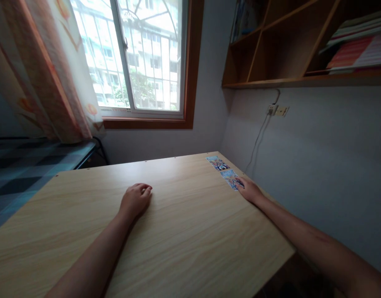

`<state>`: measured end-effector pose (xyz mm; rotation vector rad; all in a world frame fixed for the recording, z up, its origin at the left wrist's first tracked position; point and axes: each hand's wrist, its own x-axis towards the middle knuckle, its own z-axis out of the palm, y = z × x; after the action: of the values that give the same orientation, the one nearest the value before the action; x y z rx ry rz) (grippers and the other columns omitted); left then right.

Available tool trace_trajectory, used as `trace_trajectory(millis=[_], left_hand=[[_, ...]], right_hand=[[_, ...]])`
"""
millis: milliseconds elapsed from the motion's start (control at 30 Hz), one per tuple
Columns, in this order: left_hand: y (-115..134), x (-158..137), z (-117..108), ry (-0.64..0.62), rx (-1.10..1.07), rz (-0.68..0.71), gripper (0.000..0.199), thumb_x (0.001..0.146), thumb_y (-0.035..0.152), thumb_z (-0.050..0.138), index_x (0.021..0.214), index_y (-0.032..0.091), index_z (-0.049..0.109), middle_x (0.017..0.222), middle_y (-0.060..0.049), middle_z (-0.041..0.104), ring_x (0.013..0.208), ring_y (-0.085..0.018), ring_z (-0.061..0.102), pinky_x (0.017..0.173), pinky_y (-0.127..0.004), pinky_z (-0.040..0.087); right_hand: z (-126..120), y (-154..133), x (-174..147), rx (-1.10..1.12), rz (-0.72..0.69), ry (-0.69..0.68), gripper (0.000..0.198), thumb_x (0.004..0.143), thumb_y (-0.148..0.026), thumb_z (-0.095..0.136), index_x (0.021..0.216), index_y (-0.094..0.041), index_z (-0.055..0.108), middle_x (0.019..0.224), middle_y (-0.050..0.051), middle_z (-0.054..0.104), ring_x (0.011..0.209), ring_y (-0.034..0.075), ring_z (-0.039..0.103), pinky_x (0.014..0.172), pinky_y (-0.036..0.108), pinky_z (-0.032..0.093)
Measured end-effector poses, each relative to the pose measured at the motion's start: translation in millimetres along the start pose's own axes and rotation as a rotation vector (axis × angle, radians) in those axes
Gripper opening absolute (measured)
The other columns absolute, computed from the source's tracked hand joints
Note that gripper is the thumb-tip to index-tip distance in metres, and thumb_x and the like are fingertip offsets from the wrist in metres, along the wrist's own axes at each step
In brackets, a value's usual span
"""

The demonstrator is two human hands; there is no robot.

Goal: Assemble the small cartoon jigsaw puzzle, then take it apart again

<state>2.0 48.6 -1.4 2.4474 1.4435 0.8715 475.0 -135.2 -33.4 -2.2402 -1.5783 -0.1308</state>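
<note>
My left hand (137, 198) rests on the wooden tabletop (178, 231), fingers curled in a loose fist and the thumb close to the index finger. Nothing shows in it. Near the table's right edge, my right hand (248, 189) has its fingers on the right end of a colourful picture card (230, 179), covering that end. The card lies flat on the wood. Just beyond it, a second picture card (218, 163) with a dark and white figure lies close to the far right corner, apart from my hands.
A wall with a socket (272, 109) and a hanging cord (257, 140) borders the table's right side. Above it hangs a wooden shelf (271, 82) with books (359, 51). A barred window (147, 62), a curtain (50, 74) and a checked bed (25, 174) are beyond and left.
</note>
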Motion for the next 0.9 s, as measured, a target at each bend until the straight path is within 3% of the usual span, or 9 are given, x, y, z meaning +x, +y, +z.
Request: trace_trajectory(millis=[133,267,467,567,633,700,900], left_hand=[[1,-1,-2,-0.004,0.005,-0.001,0.040,0.084,0.044,0.043,0.086,0.021,0.075,0.101,-0.010,0.076,0.097,-0.028,0.068,0.092,-0.039,0.050],[2,-1,-2,-0.024,0.013,0.000,0.040,0.084,0.043,0.044,0.089,0.021,0.076,0.102,-0.010,0.075,0.097,-0.028,0.067,0.092,-0.040,0.050],[-1,1,-1,-0.032,-0.005,-0.007,0.045,0.087,0.044,0.038,0.090,0.019,0.076,0.106,-0.011,0.075,0.101,-0.029,0.067,0.093,-0.040,0.049],[-2,1,-1,-0.025,-0.003,-0.006,0.047,0.090,0.043,0.035,0.089,0.020,0.076,0.106,-0.011,0.076,0.102,-0.028,0.067,0.093,-0.039,0.049],[-1,0,-1,-0.024,0.028,-0.014,0.046,0.091,0.042,0.035,0.089,0.020,0.076,0.106,-0.010,0.076,0.102,-0.027,0.067,0.092,-0.038,0.049],[3,-2,-2,-0.024,0.089,-0.031,0.045,0.092,0.042,0.036,0.091,0.020,0.076,0.108,-0.010,0.075,0.102,-0.027,0.067,0.091,-0.037,0.050],[18,-8,-1,-0.062,0.344,-0.107,0.044,0.094,0.038,0.041,0.118,0.021,0.073,0.131,-0.011,0.067,0.121,-0.029,0.060,0.103,-0.041,0.044]], right_hand=[[11,6,13,-0.048,-0.029,-0.009,0.047,0.097,-0.034,0.040,0.136,-0.022,0.063,0.143,0.007,0.058,0.134,0.023,0.053,0.115,0.040,0.040],[17,12,14,-0.065,-0.045,-0.028,0.049,0.099,-0.037,0.038,0.141,-0.026,0.061,0.147,0.005,0.054,0.137,0.025,0.050,0.116,0.045,0.038],[13,9,15,-0.105,-0.009,-0.027,0.054,0.100,-0.032,0.032,0.149,-0.019,0.051,0.152,0.007,0.049,0.140,0.025,0.046,0.118,0.044,0.036],[8,-2,8,-0.162,0.007,0.031,0.054,0.101,-0.034,0.031,0.153,-0.025,0.045,0.159,0.005,0.039,0.148,0.030,0.034,0.119,0.056,0.029],[4,-17,-3,-0.189,-0.043,0.053,0.054,0.102,-0.039,0.034,0.155,-0.028,0.041,0.163,0.005,0.032,0.152,0.033,0.024,0.120,0.065,0.020],[1,-40,-18,-0.174,-0.155,0.031,0.057,0.101,-0.041,0.038,0.157,-0.027,0.038,0.165,0.006,0.026,0.155,0.031,0.016,0.123,0.063,0.010],[-2,-135,-63,0.066,-0.557,-0.338,0.070,0.099,-0.059,0.040,0.162,-0.032,0.022,0.168,0.004,0.010,0.157,0.027,0.005,0.126,0.054,0.004]])
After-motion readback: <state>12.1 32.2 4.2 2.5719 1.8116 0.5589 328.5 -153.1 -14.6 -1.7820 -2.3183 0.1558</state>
